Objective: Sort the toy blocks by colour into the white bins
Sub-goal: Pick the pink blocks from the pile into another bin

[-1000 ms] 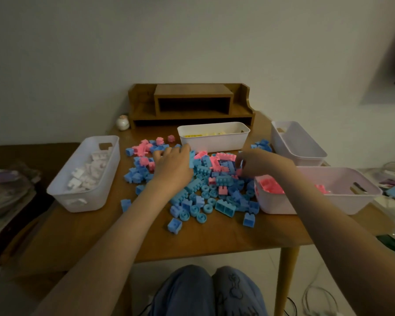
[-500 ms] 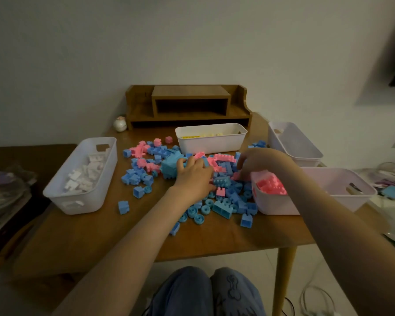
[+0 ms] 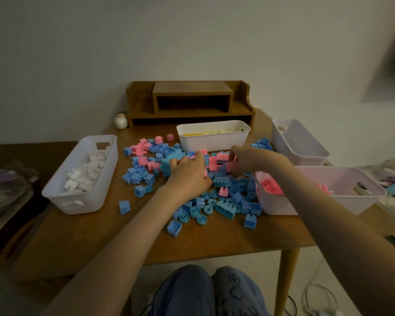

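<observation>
Wooden table [image 3: 100, 236], dim room. Near pile: mostly blue blocks [image 3: 201, 210]. My left hand [image 3: 187, 173] has slid right to centre, fingers curled into the pile; grip unclear. My right hand [image 3: 244, 159], back from the pink bin [image 3: 351, 201] at 3 o'clock, pinches a pink block [image 3: 230, 166]. Judged: next deposit.

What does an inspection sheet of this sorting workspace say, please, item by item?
Surface: wooden table, blue and pink blocks heaped mid-table.
Job's things: left bin holds white blocks, middle bin yellow, near right bin pink, far right bin looks empty.
Clutter: wooden shelf, small figurine.
Hands: left hand on the heap, grip unclear; right hand pinches a pink block.
Cables: cables on floor, right.
Surroundings: stacked items at left.
</observation>
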A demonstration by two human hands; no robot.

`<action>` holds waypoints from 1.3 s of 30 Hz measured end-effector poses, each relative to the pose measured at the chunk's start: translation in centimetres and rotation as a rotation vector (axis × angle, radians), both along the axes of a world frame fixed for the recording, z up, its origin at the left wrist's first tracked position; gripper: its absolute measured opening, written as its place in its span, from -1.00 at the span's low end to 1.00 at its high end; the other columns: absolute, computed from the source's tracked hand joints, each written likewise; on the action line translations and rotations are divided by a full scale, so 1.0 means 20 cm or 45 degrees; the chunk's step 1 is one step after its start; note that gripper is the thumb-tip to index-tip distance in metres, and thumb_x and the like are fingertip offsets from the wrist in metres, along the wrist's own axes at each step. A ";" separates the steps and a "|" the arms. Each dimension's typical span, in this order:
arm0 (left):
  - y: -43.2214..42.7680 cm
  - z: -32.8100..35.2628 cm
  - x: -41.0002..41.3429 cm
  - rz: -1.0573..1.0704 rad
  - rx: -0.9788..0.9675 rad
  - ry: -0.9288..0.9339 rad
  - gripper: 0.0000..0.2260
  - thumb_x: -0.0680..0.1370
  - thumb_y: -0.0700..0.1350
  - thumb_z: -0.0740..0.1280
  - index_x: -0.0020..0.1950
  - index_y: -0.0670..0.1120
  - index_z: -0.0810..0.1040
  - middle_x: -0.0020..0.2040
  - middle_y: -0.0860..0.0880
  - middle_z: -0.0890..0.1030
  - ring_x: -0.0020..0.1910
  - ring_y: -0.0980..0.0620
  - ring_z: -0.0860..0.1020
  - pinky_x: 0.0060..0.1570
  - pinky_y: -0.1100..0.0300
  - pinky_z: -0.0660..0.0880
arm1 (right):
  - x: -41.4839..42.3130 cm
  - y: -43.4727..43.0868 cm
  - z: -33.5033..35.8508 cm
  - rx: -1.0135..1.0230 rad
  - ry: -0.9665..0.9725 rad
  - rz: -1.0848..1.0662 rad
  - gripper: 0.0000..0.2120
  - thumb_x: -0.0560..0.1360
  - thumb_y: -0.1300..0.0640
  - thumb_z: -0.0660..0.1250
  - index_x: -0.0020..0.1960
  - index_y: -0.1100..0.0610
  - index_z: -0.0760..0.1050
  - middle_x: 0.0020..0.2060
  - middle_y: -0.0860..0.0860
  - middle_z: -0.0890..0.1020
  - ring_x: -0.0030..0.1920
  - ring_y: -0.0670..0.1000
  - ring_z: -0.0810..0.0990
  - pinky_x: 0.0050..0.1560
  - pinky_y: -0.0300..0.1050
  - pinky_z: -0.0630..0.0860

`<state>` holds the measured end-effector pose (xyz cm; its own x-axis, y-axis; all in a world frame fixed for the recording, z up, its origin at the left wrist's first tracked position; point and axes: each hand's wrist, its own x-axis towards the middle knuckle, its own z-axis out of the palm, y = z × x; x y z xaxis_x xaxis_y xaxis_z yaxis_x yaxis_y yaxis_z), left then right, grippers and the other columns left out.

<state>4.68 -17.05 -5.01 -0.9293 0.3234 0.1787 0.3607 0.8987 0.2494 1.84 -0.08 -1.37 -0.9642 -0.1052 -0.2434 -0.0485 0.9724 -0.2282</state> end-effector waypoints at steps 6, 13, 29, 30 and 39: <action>0.00 0.02 0.07 -0.066 -0.106 -0.075 -0.92 0.50 -0.05 0.20 -0.03 0.09 0.42 -0.17 0.04 0.31 0.13 -0.06 0.28 -0.02 0.04 0.12 | -0.03 -0.04 0.00 0.127 -0.003 0.041 -0.76 0.41 0.13 0.43 0.02 0.23 0.56 -0.10 0.09 0.63 -0.20 0.00 0.54 -0.35 -0.23 0.42; 0.10 0.01 0.09 0.021 -0.159 -0.090 -0.66 0.48 0.29 0.25 -0.11 0.04 0.56 -0.08 0.00 0.44 0.17 -0.10 0.31 0.09 -0.02 0.20 | -0.02 -0.07 -0.03 0.202 -0.030 0.062 -0.85 0.42 0.17 0.40 -0.07 0.19 0.50 -0.22 0.06 0.58 -0.20 0.04 0.56 -0.25 -0.15 0.47; 0.13 0.05 0.14 0.118 -0.090 -0.114 -0.72 0.56 0.12 0.14 -0.10 -0.05 0.50 -0.09 -0.03 0.50 0.16 -0.09 0.33 0.17 -0.02 0.21 | 0.21 0.19 0.06 -0.249 0.401 -0.082 -0.78 0.52 0.11 0.30 0.07 0.24 0.49 -0.04 0.10 0.56 -0.03 0.05 0.49 0.01 -0.09 0.40; 0.13 0.05 0.14 0.113 -0.050 -0.126 -0.74 0.57 0.10 0.13 -0.11 -0.05 0.45 -0.09 -0.03 0.48 0.16 -0.09 0.34 0.19 -0.03 0.21 | 0.23 0.22 0.06 -0.266 0.428 -0.117 -0.82 0.52 0.11 0.30 0.04 0.21 0.48 -0.05 0.09 0.55 -0.04 0.04 0.48 -0.01 -0.10 0.40; 0.26 0.10 0.18 -0.037 0.353 0.111 -0.83 0.61 0.01 0.11 -0.05 -0.04 0.41 -0.17 0.03 0.47 0.09 -0.06 0.37 0.13 0.01 0.25 | 0.43 0.53 0.11 -0.606 0.413 -0.208 -0.85 0.50 0.11 0.32 0.06 0.10 0.54 -0.18 0.05 0.61 -0.21 0.02 0.53 -0.16 -0.11 0.46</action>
